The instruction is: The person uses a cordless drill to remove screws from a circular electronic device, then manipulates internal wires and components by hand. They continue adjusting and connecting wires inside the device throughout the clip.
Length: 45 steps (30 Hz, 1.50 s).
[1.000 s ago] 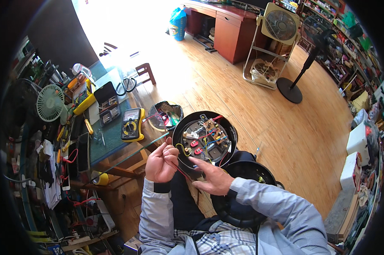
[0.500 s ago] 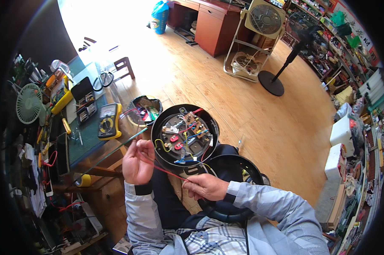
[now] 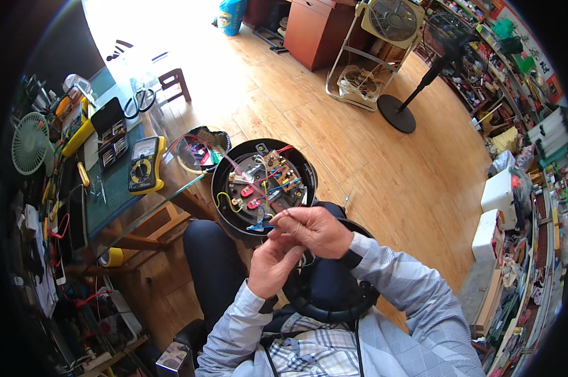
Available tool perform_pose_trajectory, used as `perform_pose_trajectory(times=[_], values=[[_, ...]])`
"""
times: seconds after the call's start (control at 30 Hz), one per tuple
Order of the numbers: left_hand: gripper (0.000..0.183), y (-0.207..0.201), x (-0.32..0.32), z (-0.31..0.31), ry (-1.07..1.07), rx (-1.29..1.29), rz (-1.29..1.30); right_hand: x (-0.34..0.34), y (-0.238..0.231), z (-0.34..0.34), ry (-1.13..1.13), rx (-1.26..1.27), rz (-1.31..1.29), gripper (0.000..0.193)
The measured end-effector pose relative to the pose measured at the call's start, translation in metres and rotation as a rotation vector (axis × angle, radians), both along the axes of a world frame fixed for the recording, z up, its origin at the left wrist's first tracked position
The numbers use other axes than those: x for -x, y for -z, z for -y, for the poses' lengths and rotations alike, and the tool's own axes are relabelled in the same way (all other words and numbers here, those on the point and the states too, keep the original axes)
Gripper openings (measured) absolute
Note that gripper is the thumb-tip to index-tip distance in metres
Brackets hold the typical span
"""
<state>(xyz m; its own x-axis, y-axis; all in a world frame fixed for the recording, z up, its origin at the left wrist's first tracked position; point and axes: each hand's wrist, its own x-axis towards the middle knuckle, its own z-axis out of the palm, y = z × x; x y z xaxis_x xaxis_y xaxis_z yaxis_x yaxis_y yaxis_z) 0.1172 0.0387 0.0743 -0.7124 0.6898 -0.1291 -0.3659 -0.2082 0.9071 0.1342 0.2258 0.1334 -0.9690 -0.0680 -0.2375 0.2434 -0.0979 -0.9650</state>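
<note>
My left hand and my right hand meet over my lap, with fingertips pinched close together. A thin red wire runs across the open appliance toward them; the part between my fingers is mostly hidden. Just beyond my hands rests the round black appliance housing, its inside facing up. In it are a brown circuit board, red-sleeved terminals, and yellow and blue wires. A black round part lies on my lap, partly beneath my right forearm.
To the left, a glass-topped bench carries a yellow analog multimeter, a black tool case and a small fan. A waste bin stands beside the housing. Fans and crowded shelves line the right.
My hands were apart with red wire stretched between them. The left has moved right, the right upward, and they now meet in front of the housing. The view has shifted slightly.
</note>
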Motion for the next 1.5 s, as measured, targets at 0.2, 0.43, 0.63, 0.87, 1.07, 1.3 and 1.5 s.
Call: perform_pose_trajectory(times=[0.2, 0.43, 0.63, 0.87, 1.07, 1.3, 1.5], values=[[0.012, 0.013, -0.010, 0.012, 0.104, -0.024, 0.063, -0.018, 0.017, 0.010, -0.094, -0.339, -0.164, 0.042], [0.016, 0.032, -0.015, 0.017, -0.028, -0.100, 0.034, -0.031, 0.011, 0.005, -0.189, -0.626, -0.354, 0.036], [0.026, 0.028, -0.020, 0.012, -0.087, -0.089, 0.022, -0.033, 0.001, 0.002, -0.077, -0.765, -0.513, 0.023], [0.017, 0.045, -0.016, 0.020, -0.303, -0.104, 0.224, -0.016, -0.014, -0.055, 0.022, -0.892, -0.489, 0.022], [0.015, 0.066, -0.018, 0.021, -0.324, 0.053, 0.215, -0.003, -0.011, -0.093, 0.079, -0.851, -0.272, 0.018], [0.014, 0.082, -0.020, 0.012, -0.210, 0.031, 0.270, 0.000, 0.010, -0.101, 0.181, -0.540, -0.063, 0.011], [0.016, 0.089, -0.026, 0.014, -0.114, 0.067, 0.322, 0.002, 0.025, -0.102, 0.229, -0.412, -0.058, 0.011]])
